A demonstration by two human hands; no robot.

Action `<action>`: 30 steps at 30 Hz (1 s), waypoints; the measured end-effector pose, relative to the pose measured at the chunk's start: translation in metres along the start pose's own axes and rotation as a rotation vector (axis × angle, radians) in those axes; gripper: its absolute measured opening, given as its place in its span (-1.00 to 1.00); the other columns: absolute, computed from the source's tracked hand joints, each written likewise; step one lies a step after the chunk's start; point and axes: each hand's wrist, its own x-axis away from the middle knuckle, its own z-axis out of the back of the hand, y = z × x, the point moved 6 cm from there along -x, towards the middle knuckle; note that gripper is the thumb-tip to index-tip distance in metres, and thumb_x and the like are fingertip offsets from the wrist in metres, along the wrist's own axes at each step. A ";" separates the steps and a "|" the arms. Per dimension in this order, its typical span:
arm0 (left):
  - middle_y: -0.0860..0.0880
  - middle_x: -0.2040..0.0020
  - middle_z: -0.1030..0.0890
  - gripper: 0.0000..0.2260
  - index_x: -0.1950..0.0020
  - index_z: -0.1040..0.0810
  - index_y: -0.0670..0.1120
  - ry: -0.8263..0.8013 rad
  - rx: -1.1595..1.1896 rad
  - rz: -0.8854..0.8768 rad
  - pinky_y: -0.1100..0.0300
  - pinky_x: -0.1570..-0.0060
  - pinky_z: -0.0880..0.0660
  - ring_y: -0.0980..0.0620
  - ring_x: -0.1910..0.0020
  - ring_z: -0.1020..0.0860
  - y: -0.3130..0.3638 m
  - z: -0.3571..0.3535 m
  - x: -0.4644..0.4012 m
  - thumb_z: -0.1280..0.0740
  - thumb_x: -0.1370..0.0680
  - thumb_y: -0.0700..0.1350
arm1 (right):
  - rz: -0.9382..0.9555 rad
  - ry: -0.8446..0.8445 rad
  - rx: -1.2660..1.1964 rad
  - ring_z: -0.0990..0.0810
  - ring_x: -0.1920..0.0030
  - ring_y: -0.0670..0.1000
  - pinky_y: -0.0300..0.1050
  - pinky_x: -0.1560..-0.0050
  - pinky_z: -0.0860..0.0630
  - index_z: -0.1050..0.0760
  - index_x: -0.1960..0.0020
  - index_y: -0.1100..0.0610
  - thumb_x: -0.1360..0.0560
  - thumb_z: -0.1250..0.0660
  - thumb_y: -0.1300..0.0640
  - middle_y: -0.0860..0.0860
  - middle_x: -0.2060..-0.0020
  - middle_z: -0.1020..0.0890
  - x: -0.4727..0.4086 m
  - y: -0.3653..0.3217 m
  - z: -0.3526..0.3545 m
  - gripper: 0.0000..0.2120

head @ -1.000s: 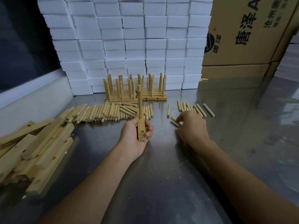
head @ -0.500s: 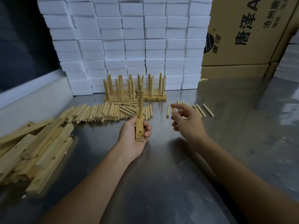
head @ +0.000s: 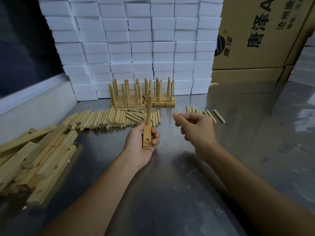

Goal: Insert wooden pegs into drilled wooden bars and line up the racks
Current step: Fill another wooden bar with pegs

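Observation:
My left hand (head: 136,143) grips a drilled wooden bar (head: 147,133) that points away from me. A peg (head: 149,108) stands upright in the bar, and an empty hole (head: 147,139) shows near its close end. My right hand (head: 196,128) hovers just right of the bar with thumb and fingers pinched, apparently on a wooden peg that the fingers mostly hide. Several finished racks (head: 142,96) stand in a row at the back. Loose pegs (head: 105,119) lie in a long heap on the left, and a few more pegs (head: 211,114) lie behind my right hand.
A pile of drilled wooden bars (head: 37,159) lies at the left of the steel table (head: 170,193). White foam blocks (head: 136,40) are stacked along the back, with cardboard boxes (head: 255,40) at the right. A raised ledge (head: 34,106) borders the table's left side.
My right hand has lifted off the table from the loose pegs and drawn toward the bar with its fingers pinched. My left hand has kept the bar almost still.

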 end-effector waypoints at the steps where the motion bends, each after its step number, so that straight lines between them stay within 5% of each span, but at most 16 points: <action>1: -0.08 0.35 -0.46 -0.76 -0.06 -0.48 -0.18 0.001 0.001 0.002 0.30 0.57 -0.35 0.05 0.46 -0.45 0.000 0.000 0.000 -0.09 -0.69 -0.08 | -0.012 0.002 -0.005 -0.51 0.46 -0.20 -0.35 0.45 -0.43 -0.66 0.19 0.06 -0.51 -0.46 0.03 -0.11 0.39 -0.65 0.000 0.000 0.000 -0.86; 9: -0.07 0.37 -0.47 -0.77 -0.07 -0.48 -0.17 0.004 0.008 0.007 0.29 0.58 -0.36 0.05 0.48 -0.45 0.000 0.001 -0.001 -0.10 -0.69 -0.08 | -0.127 0.002 -0.145 -0.59 0.29 -0.11 -0.30 0.35 -0.49 -0.63 -0.04 0.13 -0.54 -0.39 0.25 0.00 0.23 -0.68 0.001 0.001 -0.003 -0.89; 13: -0.07 0.36 -0.47 -0.77 -0.10 -0.48 -0.17 0.002 0.004 0.000 0.29 0.57 -0.36 0.06 0.47 -0.45 0.000 0.001 -0.001 -0.10 -0.69 -0.07 | -0.102 -0.032 -0.222 -0.54 0.46 -0.12 -0.25 0.50 -0.43 -0.46 -0.12 -0.04 -0.59 -0.34 0.19 -0.07 0.22 -0.72 0.006 -0.005 -0.007 -0.82; 16: -0.07 0.35 -0.47 -0.77 -0.11 -0.48 -0.17 0.001 0.003 0.002 0.29 0.56 -0.36 0.05 0.47 -0.45 0.000 0.001 0.000 -0.09 -0.69 -0.07 | -0.124 -0.025 -0.250 -0.40 0.53 -0.12 -0.26 0.55 -0.33 -0.50 -0.09 0.07 -0.63 -0.29 0.14 0.01 0.16 -0.70 0.006 -0.004 -0.006 -0.94; 22: -0.08 0.35 -0.46 -0.76 -0.09 -0.48 -0.17 0.006 -0.004 -0.004 0.29 0.57 -0.36 0.05 0.47 -0.44 0.000 0.000 -0.001 -0.08 -0.69 -0.08 | -0.272 -0.101 -0.448 -0.71 0.03 0.04 -0.17 0.10 -0.65 -0.44 -0.37 0.18 -0.54 -0.26 0.49 0.13 -0.17 -0.56 0.009 -0.003 -0.013 -0.55; 26: -0.08 0.37 -0.47 -0.75 -0.06 -0.48 -0.18 0.011 -0.001 -0.006 0.29 0.58 -0.35 0.05 0.49 -0.45 0.001 0.002 -0.002 -0.08 -0.69 -0.08 | -0.324 -0.067 -0.531 -0.72 0.00 0.16 0.03 -0.02 -0.68 -0.35 -0.36 0.13 -0.44 -0.37 0.52 0.22 -0.13 -0.59 0.011 0.000 -0.015 -0.42; 30: -0.08 0.38 -0.47 -0.75 -0.04 -0.48 -0.18 0.020 0.001 0.000 0.29 0.58 -0.35 0.05 0.49 -0.45 0.000 0.002 -0.002 -0.09 -0.69 -0.08 | -0.288 -0.134 -0.473 -0.73 0.04 0.12 -0.06 0.10 -0.69 -0.49 -0.19 0.31 -0.49 -0.38 0.42 0.16 0.10 -0.67 0.014 -0.005 -0.019 -0.71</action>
